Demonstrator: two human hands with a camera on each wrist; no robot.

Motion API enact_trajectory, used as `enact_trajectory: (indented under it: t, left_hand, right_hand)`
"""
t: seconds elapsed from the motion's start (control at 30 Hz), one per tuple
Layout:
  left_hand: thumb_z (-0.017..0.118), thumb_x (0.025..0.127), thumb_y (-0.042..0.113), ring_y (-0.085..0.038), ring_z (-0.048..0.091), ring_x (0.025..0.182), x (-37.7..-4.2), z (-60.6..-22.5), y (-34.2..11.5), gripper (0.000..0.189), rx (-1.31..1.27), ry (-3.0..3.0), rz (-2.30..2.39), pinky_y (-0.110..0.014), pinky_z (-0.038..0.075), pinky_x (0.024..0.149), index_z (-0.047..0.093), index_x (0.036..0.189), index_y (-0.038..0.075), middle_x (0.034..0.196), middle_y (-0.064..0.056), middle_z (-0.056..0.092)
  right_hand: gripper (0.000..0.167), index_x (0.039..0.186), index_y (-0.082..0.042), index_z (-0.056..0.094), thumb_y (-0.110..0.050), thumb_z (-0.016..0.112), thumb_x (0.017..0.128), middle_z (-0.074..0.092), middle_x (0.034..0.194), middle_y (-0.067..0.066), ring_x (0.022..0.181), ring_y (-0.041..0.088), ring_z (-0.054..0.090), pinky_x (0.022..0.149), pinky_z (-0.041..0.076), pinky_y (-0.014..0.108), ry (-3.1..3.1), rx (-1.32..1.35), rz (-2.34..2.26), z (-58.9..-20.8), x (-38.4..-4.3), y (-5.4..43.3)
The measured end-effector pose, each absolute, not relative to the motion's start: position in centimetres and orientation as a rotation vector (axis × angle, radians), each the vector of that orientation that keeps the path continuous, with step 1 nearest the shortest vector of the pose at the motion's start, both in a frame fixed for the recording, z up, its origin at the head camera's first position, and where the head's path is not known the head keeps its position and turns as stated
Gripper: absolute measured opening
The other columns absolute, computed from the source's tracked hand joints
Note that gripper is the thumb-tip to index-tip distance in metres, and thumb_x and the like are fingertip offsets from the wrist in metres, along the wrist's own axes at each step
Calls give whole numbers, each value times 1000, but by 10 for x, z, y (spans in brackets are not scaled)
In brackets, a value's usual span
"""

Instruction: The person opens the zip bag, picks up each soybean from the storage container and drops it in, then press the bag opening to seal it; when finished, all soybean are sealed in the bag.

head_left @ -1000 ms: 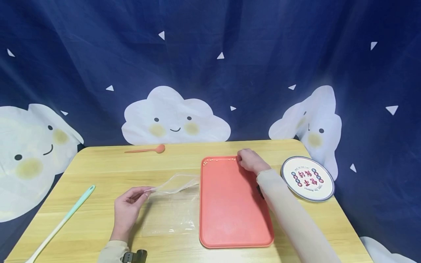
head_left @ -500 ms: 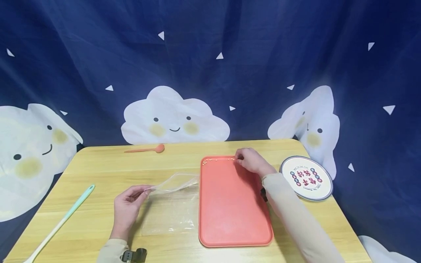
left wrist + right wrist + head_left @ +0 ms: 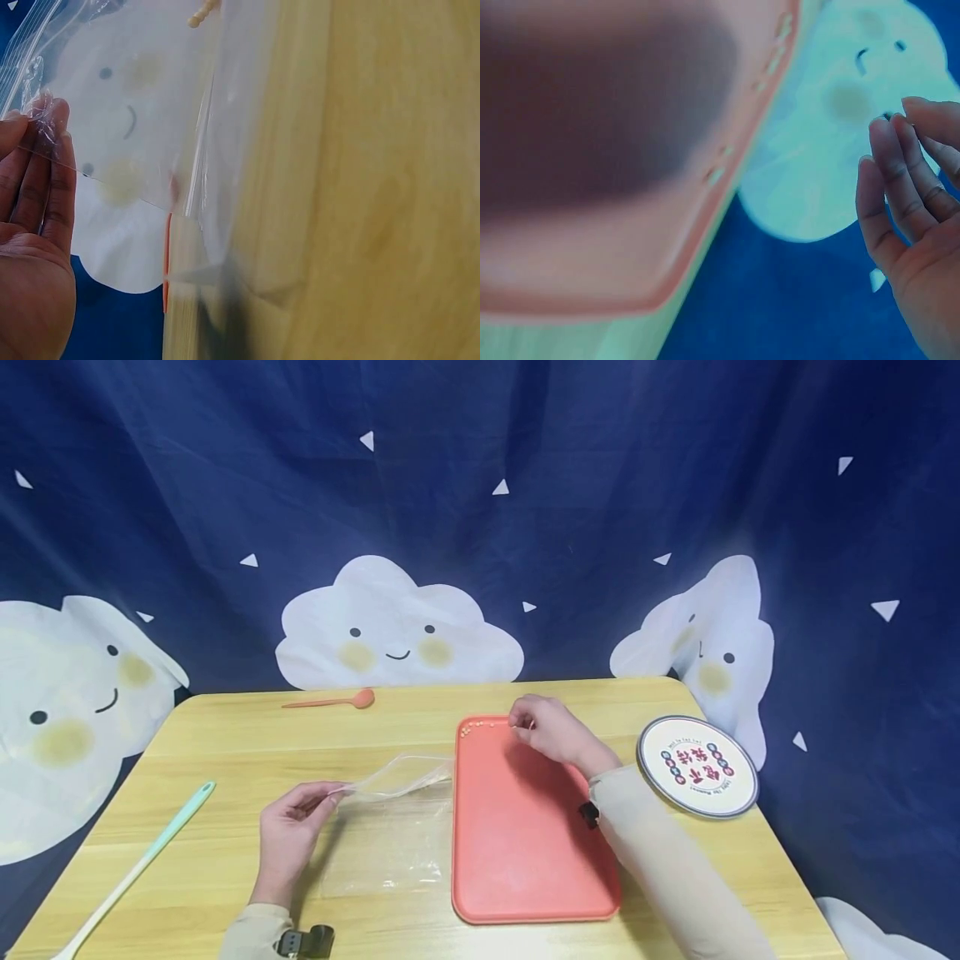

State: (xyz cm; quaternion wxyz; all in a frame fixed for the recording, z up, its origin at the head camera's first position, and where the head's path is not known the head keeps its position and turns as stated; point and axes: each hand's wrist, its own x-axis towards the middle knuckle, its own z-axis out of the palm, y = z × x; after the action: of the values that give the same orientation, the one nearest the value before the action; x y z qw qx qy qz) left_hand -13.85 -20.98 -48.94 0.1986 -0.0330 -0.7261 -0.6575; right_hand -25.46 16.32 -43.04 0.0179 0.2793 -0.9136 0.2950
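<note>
Pinching the upper edge of a clear zip bag (image 3: 393, 842) between thumb and fingers, the left hand (image 3: 291, 837) holds that edge raised, with the rest of the bag lying on the counter (image 3: 408, 724) directly left of the tray. The coral-red rectangular tray (image 3: 521, 847) lies near the middle of the counter, its long sides running from near to far. Small pale yellow kernels (image 3: 466, 728) rest along its far rim, clustered at the far left corner; the right-wrist view shows further pieces spaced along that rim.

Change noted: the right hand (image 3: 553, 731) has shifted left along the far rim, away from the far right corner, and its fingertips now hover over the middle of that rim. Thumb and fingertips are drawn together; whether a kernel is pinched between them cannot be told. The left hand and the bag show no evident movement over the same interval. In judgement, the shift brings the fingertips nearer both the far-left kernels and the bag, and the work at the rim is unfinished, since pieces remain there.

Other items: a white oval plate (image 3: 697, 768) with a dark blue edge stands right of the tray; an orange spoon (image 3: 363, 698) lies at the far left; a long mint-handled utensil (image 3: 144, 862) lies diagonally at the left, its near end cut off by the picture's edge.
</note>
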Motion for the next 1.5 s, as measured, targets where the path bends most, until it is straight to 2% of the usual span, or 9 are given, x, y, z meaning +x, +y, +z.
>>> enact_trajectory:
  t: [0.3,0.5,0.7,0.87,1.03,1.27,1.4,1.5]
  left_hand:
    - [68,79,-22,-12,70,81,-139,-490,-210,14,-138,-2021,-1811,-20,57,71,67,92,-15,92,-16,73]
    - [69,80,-20,-11,70,81,-140,-490,-210,13,-118,-2031,-1801,-19,57,71,68,92,-14,92,-12,73]
    - [68,80,-21,-12,70,81,-141,-492,-210,14,-135,-2023,-1815,-20,57,70,67,92,-14,94,-15,73]
    - [69,80,-20,-12,70,81,-141,-490,-208,14,-116,-2041,-1796,-20,57,71,68,93,-13,94,-14,73]
    - [69,80,-20,-12,70,81,-141,-489,-207,14,-104,-2039,-1805,-20,57,72,68,92,-14,93,-14,73]
    - [68,80,-22,-12,70,81,-140,-491,-207,14,-136,-1998,-1837,-20,57,71,67,92,-15,92,-15,73]
    - [67,80,-23,-12,70,80,-141,-492,-208,15,-157,-1990,-1843,-20,57,71,66,93,-16,92,-16,73]
    - [66,79,-23,-12,71,80,-141,-493,-208,16,-155,-1986,-1851,-19,57,70,66,93,-17,91,-14,73]
  right_hand:
    - [10,92,-12,67,-2,69,89,61,88,-6,82,10,60,76,55,32,-2736,978,1041,-414,-231,124]
    - [9,94,-14,67,-5,67,91,61,88,-9,82,6,58,76,52,23,-2733,1100,1031,-407,-217,92]
    - [7,96,-14,67,-8,67,93,63,90,-7,85,4,58,79,50,19,-2725,1212,1015,-405,-211,67]
    - [9,97,-16,66,-8,68,92,62,93,-11,87,0,57,78,47,14,-2708,1273,965,-409,-209,52]
    - [8,97,-17,67,-10,67,92,60,93,-12,85,-2,56,75,46,12,-2706,1306,875,-413,-207,40]
    - [9,99,-18,68,-12,68,92,58,94,-13,80,8,60,67,45,13,-2717,1317,732,-416,-206,34]
    - [9,99,-18,68,-12,67,93,59,95,-12,82,7,59,69,46,14,-2701,1316,760,-418,-208,37]
    - [8,101,-15,68,-13,66,94,60,97,-10,88,6,59,76,47,16,-2695,1305,814,-418,-210,42]
